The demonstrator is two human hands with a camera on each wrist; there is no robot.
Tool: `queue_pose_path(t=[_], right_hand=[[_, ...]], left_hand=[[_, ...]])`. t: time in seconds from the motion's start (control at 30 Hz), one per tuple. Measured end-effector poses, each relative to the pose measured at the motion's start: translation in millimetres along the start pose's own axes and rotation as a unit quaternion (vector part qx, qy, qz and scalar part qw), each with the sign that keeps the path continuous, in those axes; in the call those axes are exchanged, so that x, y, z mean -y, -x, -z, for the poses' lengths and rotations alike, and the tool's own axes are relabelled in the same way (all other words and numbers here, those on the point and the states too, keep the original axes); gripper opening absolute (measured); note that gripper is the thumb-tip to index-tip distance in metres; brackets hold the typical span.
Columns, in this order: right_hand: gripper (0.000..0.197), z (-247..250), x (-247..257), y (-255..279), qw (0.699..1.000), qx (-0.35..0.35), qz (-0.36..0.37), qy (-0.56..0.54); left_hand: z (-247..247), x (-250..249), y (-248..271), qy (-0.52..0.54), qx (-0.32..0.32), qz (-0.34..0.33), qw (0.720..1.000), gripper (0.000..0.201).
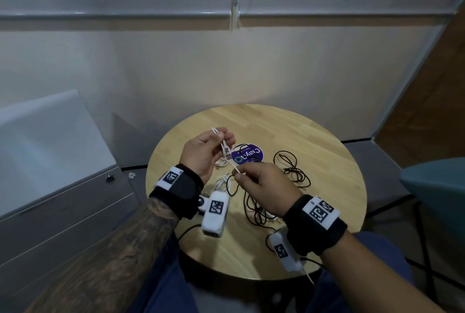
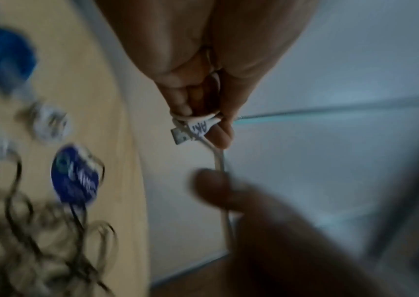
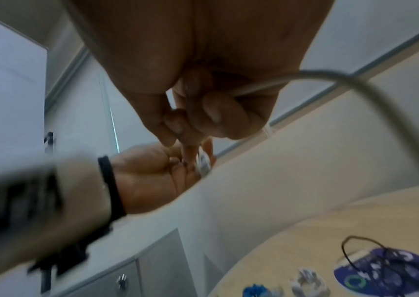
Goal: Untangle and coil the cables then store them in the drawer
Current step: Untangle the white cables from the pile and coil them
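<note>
— Where's the white cable (image 1: 229,161) and how does it run?

— Held up above the round wooden table (image 1: 314,136), stretched between both hands. Seen from the head camera, the taut stretch slants from the upper left down to the lower right. A small loop of it sticks out above the left hand (image 1: 205,153), and more white cord lies on the tabletop below the hands.

— And its plug?

— The USB plug (image 2: 193,130) sits at the left hand's fingertips. In the left wrist view its metal end points left, toward the table, with handwriting on the white housing. The cord doubles back around the fingers there and then drops straight down to the right hand (image 1: 261,187).

— How are the hands set?

— Left hand: fingers curled, thumb and fingers pinching the plug and the folded cord. Right hand: fingers curled too, thumb and forefinger pinching the cord lower down; in the right wrist view the cable arcs out of that grip to the right.

— The other cable?

— The black cable (image 1: 292,169) lies in loose tangled loops on the table, right of the purple round sticker (image 1: 247,155), with more strands running under the right hand. It isn't held.

— The drawer?

— A grey drawer cabinet (image 1: 57,199) stands left of the table, its drawers closed, a lock at the top.
</note>
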State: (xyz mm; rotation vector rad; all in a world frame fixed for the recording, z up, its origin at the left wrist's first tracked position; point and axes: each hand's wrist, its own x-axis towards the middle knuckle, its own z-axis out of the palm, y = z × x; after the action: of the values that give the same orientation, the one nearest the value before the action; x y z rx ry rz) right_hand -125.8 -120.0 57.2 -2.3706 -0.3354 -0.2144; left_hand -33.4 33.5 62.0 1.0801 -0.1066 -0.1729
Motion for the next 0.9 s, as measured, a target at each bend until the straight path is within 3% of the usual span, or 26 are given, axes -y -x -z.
queue_pose_path(t=[0.1,0.17,0.3,0.43,0.5,0.67,0.77,0.9], right_hand=[[0.012,15.5,5.5,-3.4,0.999,-0.039,0.0,-0.003],[0.015,27.5,7.7,-9.1,0.998,-0.069,0.003,-0.008],[0.011,39.3,-2.9,-24.1,0.989,-0.138,-0.019,-0.038],[0.012,29.3,-13.7,-27.8,0.977,-0.138,-0.053,-0.155],[0.018,17.3,-15.3,-21.3,0.977,-0.094,-0.069,-0.176],[0.023,-11.1,-2.1,-1.4,0.988,0.052,-0.064,-0.129],[0.034,-13.0,7.3,3.6,0.997,0.047,-0.014,-0.064],[0.035,1.3,16.6,-0.1,0.998,0.017,0.015,-0.058]], left_hand=[[4.9,5.6,6.1,-0.213,0.039,-0.063,0.974,0.016],[2.2,7.6,14.2,-0.264,0.103,-0.049,0.958,0.022],[-12.8,3.6,31.8,-0.212,0.213,0.049,0.952,0.029],[-16.4,-14.5,34.5,-0.077,0.245,0.107,0.961,0.022],[-14.2,-22.0,30.4,0.006,0.226,0.118,0.967,0.023],[-7.1,-26.2,11.7,0.128,0.08,0.067,0.986,0.02],[1.3,-19.2,5.2,0.047,0.023,0.019,0.998,0.018],[5.3,-1.2,13.4,-0.171,0.051,-0.056,0.982,0.016]])
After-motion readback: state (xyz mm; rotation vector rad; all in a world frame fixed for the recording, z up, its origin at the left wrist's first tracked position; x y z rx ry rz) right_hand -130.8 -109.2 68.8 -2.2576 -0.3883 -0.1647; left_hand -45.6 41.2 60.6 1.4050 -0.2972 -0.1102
